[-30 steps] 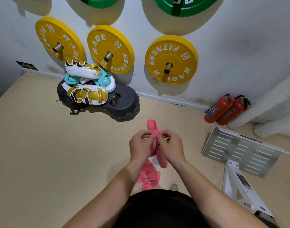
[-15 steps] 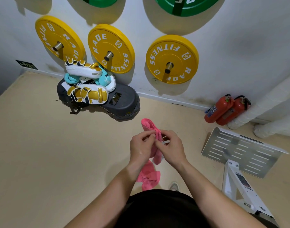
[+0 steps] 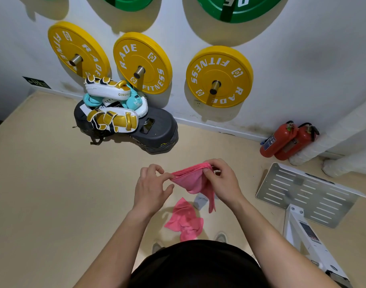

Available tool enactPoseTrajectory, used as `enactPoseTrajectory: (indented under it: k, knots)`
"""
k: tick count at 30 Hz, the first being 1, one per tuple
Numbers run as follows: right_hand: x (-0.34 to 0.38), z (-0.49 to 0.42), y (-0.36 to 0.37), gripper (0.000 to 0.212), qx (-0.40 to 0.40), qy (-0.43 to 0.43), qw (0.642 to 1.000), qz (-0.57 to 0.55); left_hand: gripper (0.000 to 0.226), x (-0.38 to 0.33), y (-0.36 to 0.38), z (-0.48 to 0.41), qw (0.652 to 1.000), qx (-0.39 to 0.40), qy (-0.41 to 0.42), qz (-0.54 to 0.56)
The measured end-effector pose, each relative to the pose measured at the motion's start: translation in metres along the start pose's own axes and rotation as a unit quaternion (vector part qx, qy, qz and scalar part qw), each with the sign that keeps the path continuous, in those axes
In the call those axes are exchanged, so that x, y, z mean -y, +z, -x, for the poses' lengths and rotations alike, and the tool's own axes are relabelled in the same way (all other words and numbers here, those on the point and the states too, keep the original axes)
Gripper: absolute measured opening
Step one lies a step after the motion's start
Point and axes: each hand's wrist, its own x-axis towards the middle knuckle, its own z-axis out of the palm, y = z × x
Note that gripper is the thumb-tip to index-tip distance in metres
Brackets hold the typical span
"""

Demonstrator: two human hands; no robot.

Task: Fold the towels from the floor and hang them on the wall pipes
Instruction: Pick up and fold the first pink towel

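Observation:
A pink towel is stretched between my hands at waist height, its top edge bunched in folds and a corner hanging down. My left hand pinches its left end between thumb and fingertips. My right hand grips the right end. A second pink towel lies crumpled on the beige floor just in front of my feet. White wrapped pipes run along the wall at the far right, low down.
Yellow weight plates hang on pegs on the white wall, green ones above. A black pad with boxing mitts sits at the wall's foot. Two red fire extinguishers lean at right, beside a slotted metal plate on a white frame.
My hands have moved apart, and the towel that hung bunched and upright between them is now drawn out sideways into a horizontal band.

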Motion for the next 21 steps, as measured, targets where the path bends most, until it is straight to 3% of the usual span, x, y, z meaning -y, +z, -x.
enactPoseTrajectory:
  k: [4,6,12,15,18,19,21]
  knots:
    - [-0.009,-0.002,-0.004,0.015,-0.001,-0.004,0.997,0.074,0.014,0.002,-0.012,-0.003,0.998,-0.055,0.016,0.026]
    - [-0.015,-0.004,-0.006,0.013,-0.002,0.020,0.995,0.101,0.017,-0.005,-0.023,-0.007,0.996,-0.037,0.044,0.072]
    - [-0.003,-0.007,-0.018,0.021,0.057,0.060,0.996,0.034,0.021,-0.034,-0.045,-0.017,0.971,-0.002,0.020,0.238]
    - [0.009,-0.011,-0.026,0.021,0.113,0.025,0.991,0.062,0.034,-0.046,-0.054,-0.020,0.968,0.016,0.013,0.252]
    - [0.022,-0.022,-0.028,0.054,0.195,-0.062,0.957,0.204,0.043,-0.053,-0.058,-0.023,0.965,0.023,0.018,0.262]
    - [0.029,-0.025,-0.026,0.053,0.209,-0.091,0.942,0.244,0.043,-0.054,-0.058,-0.025,0.963,0.023,0.020,0.266]
    - [0.044,-0.029,-0.022,0.029,0.215,-0.133,0.922,0.292,0.042,-0.056,-0.057,-0.028,0.960,0.022,0.025,0.277]
